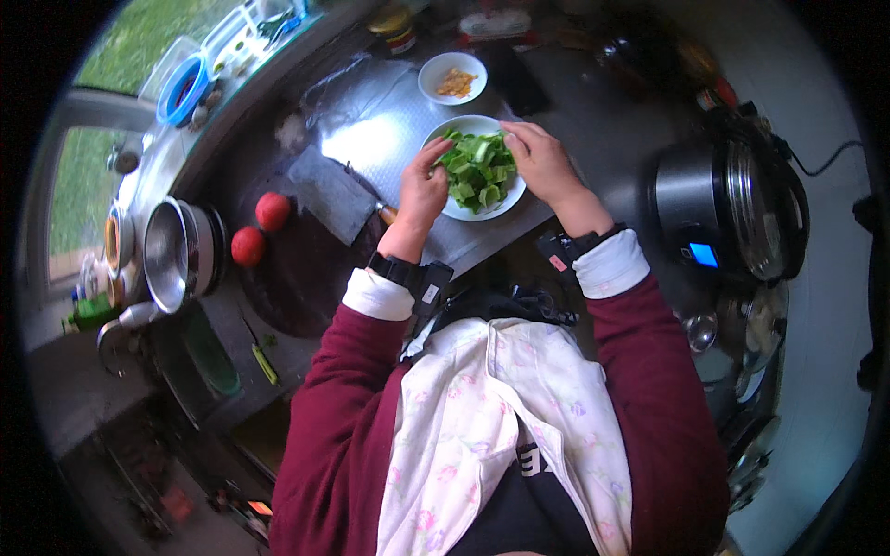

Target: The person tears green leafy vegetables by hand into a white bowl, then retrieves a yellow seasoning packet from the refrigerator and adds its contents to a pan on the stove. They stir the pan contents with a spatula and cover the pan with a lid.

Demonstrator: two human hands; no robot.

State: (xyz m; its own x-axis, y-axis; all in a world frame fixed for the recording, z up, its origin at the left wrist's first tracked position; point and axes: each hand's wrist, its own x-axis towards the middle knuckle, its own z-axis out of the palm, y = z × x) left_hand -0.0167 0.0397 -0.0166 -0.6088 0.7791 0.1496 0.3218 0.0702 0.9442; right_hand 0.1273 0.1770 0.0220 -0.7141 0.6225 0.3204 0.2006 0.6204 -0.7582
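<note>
My left hand (425, 185) and my right hand (542, 162) are at opposite sides of a white bowl (491, 199) on the steel counter, fingers curled at its rim. The bowl holds chopped leafy greens (473, 167). Just left of my left hand lies a cleaver (329, 190) with a wooden handle, its blade over a dark round board (297, 296). Two red tomatoes (272, 211) sit on that board. Beyond the greens stands a smaller white bowl (436, 88) with yellowish bits in it.
Stacked steel bowls (169, 250) and a faucet (130, 324) are at left, near a knife (264, 361). A black electric cooker (705, 208) stands at right, above metal lids (760, 334). Containers (184, 91) line the windowsill (209, 111); jars (394, 28) sit at the back.
</note>
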